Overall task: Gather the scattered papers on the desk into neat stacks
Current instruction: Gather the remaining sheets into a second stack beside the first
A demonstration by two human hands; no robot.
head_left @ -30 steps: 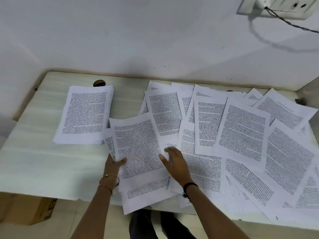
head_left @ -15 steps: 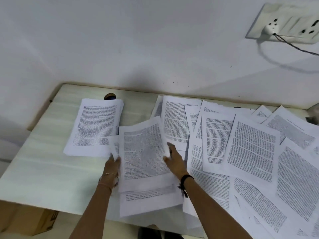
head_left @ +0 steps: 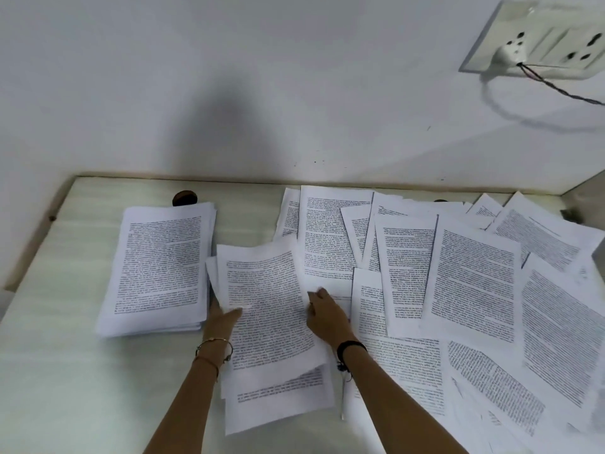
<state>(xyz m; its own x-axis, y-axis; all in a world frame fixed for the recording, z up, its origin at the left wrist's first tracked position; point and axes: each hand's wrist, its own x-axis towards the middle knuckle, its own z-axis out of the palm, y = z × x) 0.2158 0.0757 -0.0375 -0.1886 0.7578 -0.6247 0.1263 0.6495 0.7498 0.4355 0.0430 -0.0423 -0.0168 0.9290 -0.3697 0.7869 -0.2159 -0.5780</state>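
Observation:
A neat stack of printed pages (head_left: pixel 160 270) lies on the left of the pale desk (head_left: pixel 59 371). Just right of it is a small bundle of sheets (head_left: pixel 268 306), fanned and slightly raised at its far end. My left hand (head_left: pixel 222 319) pinches the bundle's left edge, thumb on top. At the bundle's right edge is my right hand (head_left: pixel 325 314), fingers curled against it. Many scattered pages (head_left: pixel 474 280) overlap across the right half of the desk.
A dark round cable hole (head_left: pixel 185 198) sits behind the neat stack. The white wall rises right behind the desk, with a socket panel (head_left: pixel 537 44) and a plugged-in cable at top right. Some sheets hang over the desk's near edge (head_left: pixel 278 411).
Both hands have drawn the loose sheets together into a bundle and shifted it away from me, toward the neat stack. My right hand went from lying flat on the pages to holding the bundle's edge.

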